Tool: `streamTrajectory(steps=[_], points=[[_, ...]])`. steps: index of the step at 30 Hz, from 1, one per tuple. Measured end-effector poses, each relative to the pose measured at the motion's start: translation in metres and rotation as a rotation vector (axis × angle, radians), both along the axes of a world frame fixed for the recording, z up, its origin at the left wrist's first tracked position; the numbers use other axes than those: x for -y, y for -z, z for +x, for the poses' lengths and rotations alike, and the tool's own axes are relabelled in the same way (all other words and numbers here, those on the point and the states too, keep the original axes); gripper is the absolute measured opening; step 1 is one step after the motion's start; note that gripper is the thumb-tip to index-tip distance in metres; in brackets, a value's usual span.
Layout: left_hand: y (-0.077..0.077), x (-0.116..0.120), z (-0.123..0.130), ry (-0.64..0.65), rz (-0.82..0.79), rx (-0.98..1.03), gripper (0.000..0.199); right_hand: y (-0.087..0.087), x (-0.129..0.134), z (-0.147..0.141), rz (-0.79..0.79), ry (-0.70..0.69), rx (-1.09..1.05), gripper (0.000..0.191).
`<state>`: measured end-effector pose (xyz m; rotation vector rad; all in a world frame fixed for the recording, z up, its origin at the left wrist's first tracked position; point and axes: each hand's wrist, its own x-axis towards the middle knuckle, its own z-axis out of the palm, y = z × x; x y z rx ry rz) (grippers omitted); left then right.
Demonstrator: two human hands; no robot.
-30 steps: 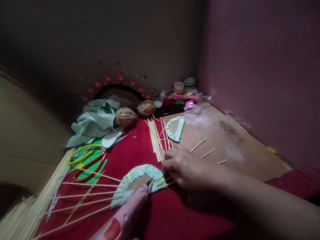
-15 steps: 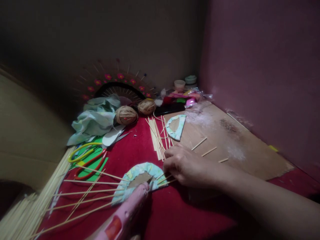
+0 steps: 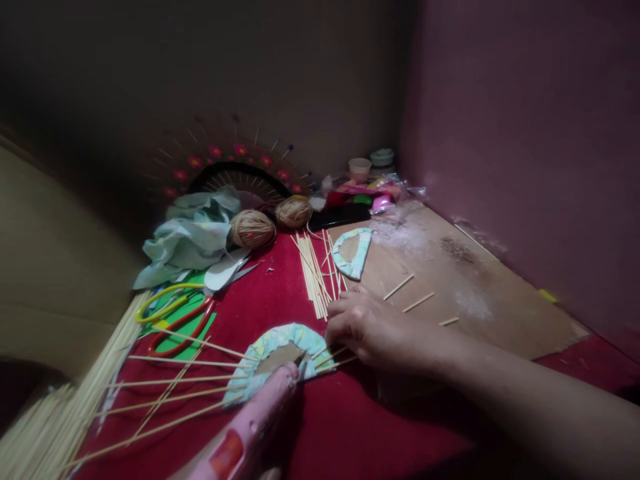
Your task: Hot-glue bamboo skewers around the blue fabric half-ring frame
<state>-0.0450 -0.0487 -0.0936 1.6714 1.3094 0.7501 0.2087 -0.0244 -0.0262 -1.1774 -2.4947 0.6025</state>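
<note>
At lower centre of the frame, a fabric-edged half-disc (image 3: 274, 339) lies on red cloth (image 3: 330, 433), long sticks (image 3: 180, 381) fanning leftward from it. The right hand (image 3: 367, 330) pinches a thin stick (image 3: 342, 363) at its right side; the left hand (image 3: 185, 471), barely visible, grasps a pink glue gun (image 3: 263, 410). The step appears to be stick-fixing; the next move seemingly calls for steady alignment.

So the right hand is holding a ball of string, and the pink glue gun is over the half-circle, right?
Not quite: the head view shows the right hand holding thin sticks at the right end of the half-circle; the balls of string lie farther back. The pink glue gun is over the half-circle, as you said.
</note>
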Motion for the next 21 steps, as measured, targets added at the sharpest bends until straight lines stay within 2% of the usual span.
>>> streamTrajectory(steps=[2,4,11,13,15,17,21], points=[[0.004,-0.003,0.006,0.029,0.002,0.010,0.038,0.001,0.000,0.000,0.008,-0.003,-0.011,0.021],[-0.001,-0.001,0.005,0.038,0.001,0.019,0.036,0.002,0.000,0.001,0.015,-0.005,-0.034,0.019],[-0.050,0.039,-0.006,0.042,0.002,0.036,0.031,0.011,-0.001,0.001,0.029,0.011,-0.103,0.022],[-0.056,0.047,-0.004,0.052,0.024,0.013,0.038,0.014,-0.001,0.001,0.036,0.011,-0.133,0.023],[-0.057,0.049,-0.005,0.069,-0.021,-0.049,0.043,0.016,-0.002,0.001,0.045,0.008,-0.142,0.024],[-0.056,0.048,-0.007,0.230,-0.085,-0.008,0.050,0.016,-0.002,0.001,0.052,0.010,-0.135,0.024],[-0.061,0.052,-0.003,0.072,-0.114,0.020,0.046,0.013,-0.001,0.002,0.042,0.006,-0.107,0.023]])
